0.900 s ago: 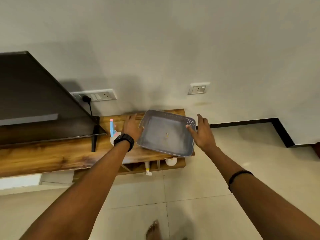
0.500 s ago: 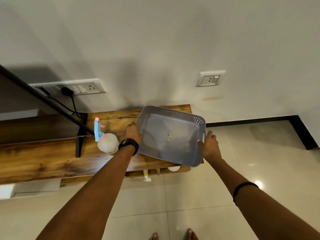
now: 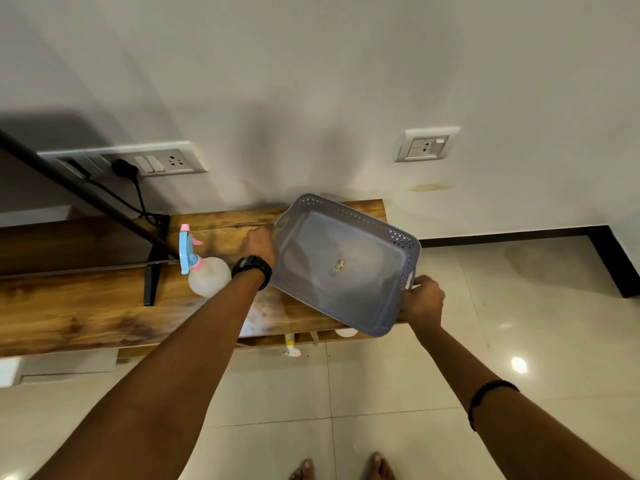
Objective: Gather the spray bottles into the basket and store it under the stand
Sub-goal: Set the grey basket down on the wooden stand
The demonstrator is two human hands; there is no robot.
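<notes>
Now gripped at both ends: basket [image 3: 341,268] held by the left hand [image 3: 259,243] at its far-left rim and by the right hand [image 3: 421,298] at its near-right handle, fingers curled over the edges. A second ago only reached for, palms open on either side; half a second ago just caught; now clenched and tipped, right end swung out past the edge of the stand [image 3: 104,306], inside turned toward the camera. Whether any corner touches the wood: cannot tell. Meaning for the task, as a judgement: basket taken in hand and being brought to a handy spot, gathering proper not yet begun, since nothing but a small scrap [image 3: 338,265] lies in it.

Count, taken from the grip outward:
- Baskets: one, grey, perforated round the rim.
- Spray bottles on top of the stand: one, a bottle [image 3: 204,268] with round white body and blue-and-pink trigger head, upright, just left of the left wrist, near but apart from the basket.
- Below the grip, under the stand's front edge: one white nozzle with a yellow band [image 3: 290,344] poking out, likely a second sprayer, and one white rounded shape [image 3: 346,332] beside it, too hidden to name.
- Hands: two, both occupied.

Likely next: set the basket down level, free one hand for the bottle at the left.
</notes>
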